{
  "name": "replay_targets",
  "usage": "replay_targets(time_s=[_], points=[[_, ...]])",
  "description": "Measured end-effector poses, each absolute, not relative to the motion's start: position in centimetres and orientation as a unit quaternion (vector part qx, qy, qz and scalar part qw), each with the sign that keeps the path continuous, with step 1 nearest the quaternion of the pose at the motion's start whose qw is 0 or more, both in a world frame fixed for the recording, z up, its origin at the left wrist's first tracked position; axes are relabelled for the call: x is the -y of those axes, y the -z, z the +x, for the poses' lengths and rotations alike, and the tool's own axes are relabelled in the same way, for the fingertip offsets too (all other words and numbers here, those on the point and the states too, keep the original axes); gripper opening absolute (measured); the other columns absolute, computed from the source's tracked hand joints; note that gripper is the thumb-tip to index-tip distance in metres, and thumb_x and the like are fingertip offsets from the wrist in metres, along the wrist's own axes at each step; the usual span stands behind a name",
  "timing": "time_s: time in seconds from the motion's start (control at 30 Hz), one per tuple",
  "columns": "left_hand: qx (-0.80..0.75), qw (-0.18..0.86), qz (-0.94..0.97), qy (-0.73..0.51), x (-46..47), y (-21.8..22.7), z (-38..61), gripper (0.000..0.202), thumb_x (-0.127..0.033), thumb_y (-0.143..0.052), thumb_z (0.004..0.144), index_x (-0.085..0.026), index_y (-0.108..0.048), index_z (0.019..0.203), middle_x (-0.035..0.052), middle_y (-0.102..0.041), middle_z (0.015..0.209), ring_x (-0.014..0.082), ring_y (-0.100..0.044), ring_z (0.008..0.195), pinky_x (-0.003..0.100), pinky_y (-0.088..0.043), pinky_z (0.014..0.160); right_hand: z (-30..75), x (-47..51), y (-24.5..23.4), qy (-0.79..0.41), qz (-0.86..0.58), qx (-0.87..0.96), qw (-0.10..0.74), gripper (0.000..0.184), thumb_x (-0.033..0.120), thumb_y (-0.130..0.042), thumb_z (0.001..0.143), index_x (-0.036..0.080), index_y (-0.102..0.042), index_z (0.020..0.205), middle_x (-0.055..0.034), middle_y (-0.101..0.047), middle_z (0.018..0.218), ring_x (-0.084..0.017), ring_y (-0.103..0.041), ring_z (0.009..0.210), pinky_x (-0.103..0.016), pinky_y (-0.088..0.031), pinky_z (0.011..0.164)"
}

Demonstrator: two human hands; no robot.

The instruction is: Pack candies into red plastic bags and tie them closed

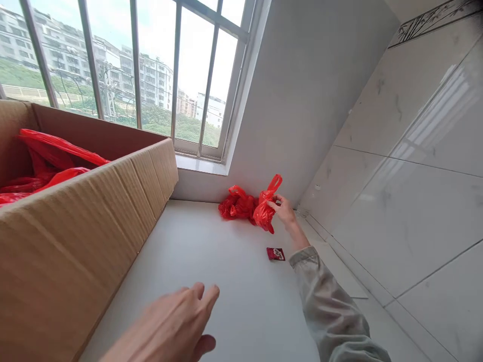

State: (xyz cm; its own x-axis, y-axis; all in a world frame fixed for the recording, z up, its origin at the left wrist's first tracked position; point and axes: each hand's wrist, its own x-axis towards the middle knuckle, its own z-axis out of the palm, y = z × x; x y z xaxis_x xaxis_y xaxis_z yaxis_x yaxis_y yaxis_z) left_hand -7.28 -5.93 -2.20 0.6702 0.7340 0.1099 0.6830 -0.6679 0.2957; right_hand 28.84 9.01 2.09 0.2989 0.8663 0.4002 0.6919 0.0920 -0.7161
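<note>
My right hand (284, 210) reaches far out over the white surface, its fingers closed on the upper part of a red plastic bag (264, 215). A loop handle of that bag sticks up above my fingers. Just left of it, against the wall, lies a second crumpled red plastic bag (238, 206); what either bag contains is hidden. Close to me, my left hand (177, 322) hovers above the surface with fingers apart and nothing in it. A small dark red packet (275, 254) with a pale print lies flat below the held bag.
A large open cardboard box (94, 221) stands along the left, with red plastic bags (56, 156) inside. Behind are a barred window (199, 75) and a grey wall (294, 100). Glossy tiles (415, 201) cover the right wall beside the white surface (211, 256).
</note>
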Motion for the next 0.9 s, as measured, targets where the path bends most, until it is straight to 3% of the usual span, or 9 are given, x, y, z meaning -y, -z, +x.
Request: replay_targets(time_s=[0.1, 0.17, 0.27, 0.37, 0.47, 0.57, 0.7, 0.8, 0.9], points=[[-0.369, 0.090, 0.900, -0.215, 4.7, 2.2, -7.6, 0.036, -0.043, -0.052, 0.092, -0.036, -0.053, 0.127, 0.0031, -0.066, 0.123, 0.0259, -0.061, 0.112, 0.034, -0.048, 0.091, 27.3, -5.4, -1.9, -0.156, -0.573, 0.656, 0.466, 0.028, 0.037, -0.061, 0.083, 0.021, -0.065, 0.106, -0.0061, -0.068, 0.113, -0.018, -0.066, 0.096, -0.030, -0.053, 0.086], [-0.381, 0.062, 0.892, -0.235, 4.1, 1.4, -7.1, 0.028, -0.041, -0.048, 0.096, -0.031, -0.055, 0.121, 0.0044, -0.066, 0.119, 0.0253, -0.060, 0.113, 0.034, -0.047, 0.091, 26.1, -3.2, -0.5, -0.230, -0.494, 0.691, 0.474, 0.028, 0.031, -0.065, 0.080, 0.023, -0.066, 0.107, -0.0049, -0.067, 0.111, -0.018, -0.065, 0.099, -0.031, -0.053, 0.088], [-0.391, 0.040, 0.896, -0.207, 3.3, -0.4, -5.8, 0.020, -0.036, -0.045, 0.097, -0.024, -0.059, 0.105, 0.0057, -0.065, 0.106, 0.0234, -0.063, 0.097, 0.032, -0.046, 0.081, 24.4, -0.4, 1.9, -0.324, -0.434, 0.729, 0.419, 0.019, 0.019, -0.063, 0.077, 0.021, -0.069, 0.095, -0.0058, -0.065, 0.112, -0.019, -0.063, 0.103, -0.032, -0.054, 0.085], [-0.415, 0.054, 0.893, -0.162, 2.6, -1.8, -4.3, 0.015, -0.028, -0.044, 0.095, -0.022, -0.058, 0.096, 0.0043, -0.061, 0.094, 0.0192, -0.061, 0.080, 0.029, -0.042, 0.070, 23.6, 1.8, 3.0, -0.402, -0.384, 0.755, 0.348, 0.011, 0.015, -0.057, 0.080, 0.019, -0.066, 0.074, -0.0068, -0.063, 0.120, -0.021, -0.061, 0.113, -0.034, -0.051, 0.092], [-0.441, 0.073, 0.888, -0.111, 2.1, -2.1, -2.8, 0.018, -0.014, -0.041, 0.092, -0.020, -0.055, 0.082, 0.0029, -0.055, 0.082, 0.0167, -0.055, 0.069, 0.028, -0.037, 0.062, 23.7, 2.8, 2.8, -0.455, -0.376, 0.702, 0.399, 0.013, 0.022, -0.055, 0.086, 0.020, -0.061, 0.074, -0.0054, -0.067, 0.108, -0.019, -0.066, 0.100, -0.037, -0.050, 0.093], [-0.449, 0.089, 0.886, -0.081, 1.8, -1.9, -1.1, 0.020, -0.007, -0.039, 0.089, -0.018, -0.053, 0.080, 0.0035, -0.053, 0.083, 0.0158, -0.051, 0.067, 0.027, -0.035, 0.059, 24.2, 2.8, 3.0, -0.406, -0.454, 0.692, 0.388, 0.008, 0.029, -0.057, 0.088, 0.022, -0.062, 0.088, -0.0034, -0.067, 0.100, -0.018, -0.066, 0.092, -0.036, -0.050, 0.088], [-0.406, 0.105, 0.897, -0.136, 1.4, -1.0, 0.8, 0.028, -0.007, -0.036, 0.092, -0.018, -0.056, 0.108, 0.0102, -0.056, 0.109, 0.0186, -0.056, 0.083, 0.027, -0.042, 0.066, 24.4, 2.5, 4.7, -0.357, -0.488, 0.743, 0.285, 0.022, 0.024, -0.060, 0.085, 0.024, -0.064, 0.107, -0.0034, -0.067, 0.110, -0.018, -0.061, 0.101, -0.033, -0.047, 0.086], [-0.308, 0.122, 0.932, -0.148, 1.0, 0.0, 1.5, 0.025, -0.007, -0.039, 0.092, -0.019, -0.060, 0.095, 0.0087, -0.060, 0.108, 0.0227, -0.054, 0.103, 0.029, -0.043, 0.078, 24.0, 2.5, 5.6, -0.333, -0.463, 0.773, 0.280, 0.017, 0.013, -0.059, 0.080, 0.023, -0.065, 0.092, -0.0012, -0.067, 0.098, -0.017, -0.059, 0.093, -0.030, -0.045, 0.082], [-0.268, 0.175, 0.940, -0.117, 0.9, 0.8, 1.4, 0.017, -0.014, -0.047, 0.093, -0.020, -0.058, 0.080, 0.0020, -0.061, 0.087, 0.0181, -0.056, 0.087, 0.026, -0.040, 0.071, 23.4, 2.3, 5.1, -0.307, -0.449, 0.795, 0.270, 0.014, 0.008, -0.057, 0.076, 0.022, -0.062, 0.077, 0.0009, -0.064, 0.083, -0.015, -0.056, 0.080, -0.027, -0.043, 0.074]])
